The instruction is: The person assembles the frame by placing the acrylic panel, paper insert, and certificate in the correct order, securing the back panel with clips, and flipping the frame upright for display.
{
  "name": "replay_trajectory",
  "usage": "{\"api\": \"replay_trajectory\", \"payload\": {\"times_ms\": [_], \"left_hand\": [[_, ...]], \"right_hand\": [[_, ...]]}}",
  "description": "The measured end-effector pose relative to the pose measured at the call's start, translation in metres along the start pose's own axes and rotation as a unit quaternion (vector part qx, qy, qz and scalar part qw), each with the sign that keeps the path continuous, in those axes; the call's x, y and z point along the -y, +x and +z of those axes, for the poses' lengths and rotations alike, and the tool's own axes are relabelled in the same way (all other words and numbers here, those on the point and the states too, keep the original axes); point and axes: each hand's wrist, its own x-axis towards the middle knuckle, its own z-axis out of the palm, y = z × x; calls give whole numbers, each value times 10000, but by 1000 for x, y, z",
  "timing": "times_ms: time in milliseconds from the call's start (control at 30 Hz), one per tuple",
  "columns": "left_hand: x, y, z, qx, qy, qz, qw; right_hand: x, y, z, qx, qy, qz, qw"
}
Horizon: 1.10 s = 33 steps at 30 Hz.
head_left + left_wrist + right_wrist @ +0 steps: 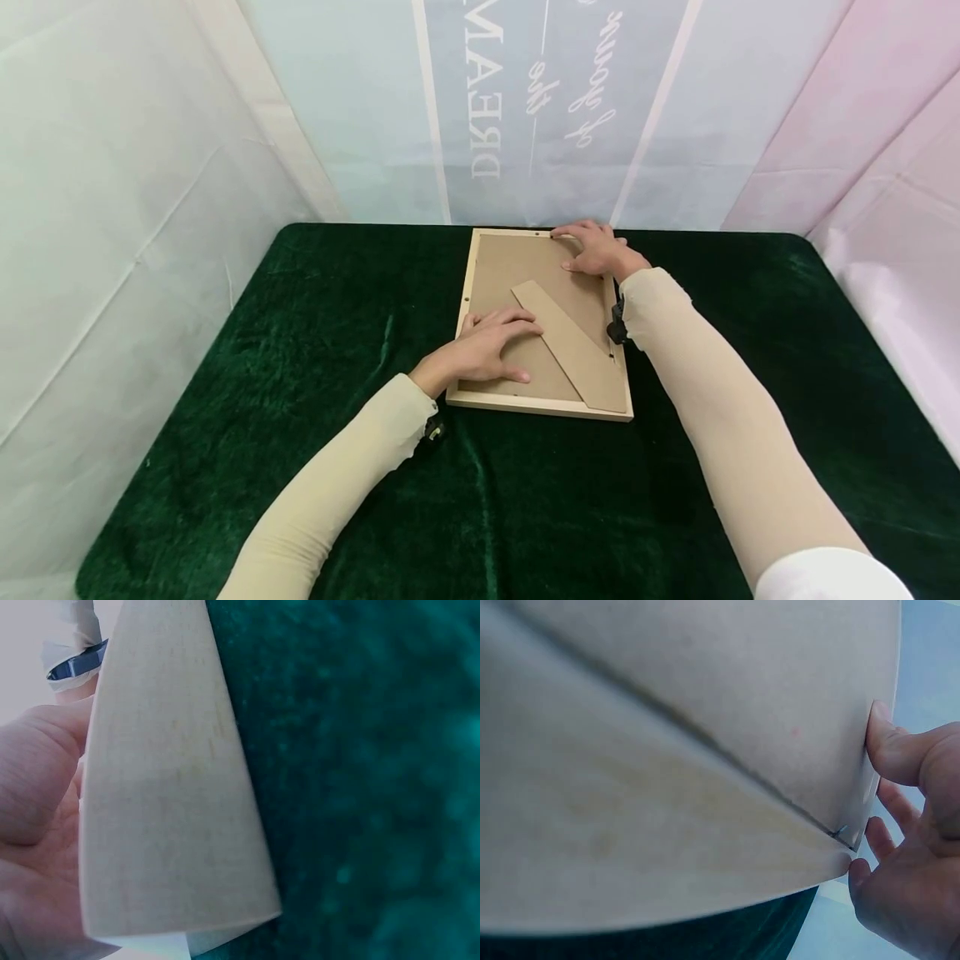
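Note:
A pale wooden picture frame (525,405) lies back side up on the green cloth, its brown backing board (510,258) showing. Diagonally across the board runs a flat stand strip (570,346). My left hand (483,346) rests over the near left part of the back, fingers extended, reaching the strip's edge. At the far right corner, my right hand (596,247) has its fingertips at the far rail and its thumb by the board. The right wrist view shows a small metal tab (840,830) near that corner. A wooden side rail (165,787) fills much of the left wrist view.
Dark green velvet cloth (300,400) covers the table. Behind its far edge hangs a pale curtain (375,117) with printed lettering; white fabric (112,208) hangs at the left and pinkish fabric (885,167) at the right.

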Motion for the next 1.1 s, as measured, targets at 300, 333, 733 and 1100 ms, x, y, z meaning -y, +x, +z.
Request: {"api": "replay_trajectory", "payload": {"times_ms": [300,333,733,1100], "left_hand": [[0,-1,2,18,21,-120,9999],[-1,-1,2,15,20,-125,9999],[-4,-1,1,-12,105,-119,9999],[-6,-2,0,-5,127,-122,9998]], "right_hand": [[6,-1,-1,122,-75,9,9999],[7,-2,-1,126,-107,24,9999],[12,-8,-2,129,-369,79,9992],[14,-11,-4,221,-524,150,9983]]}}
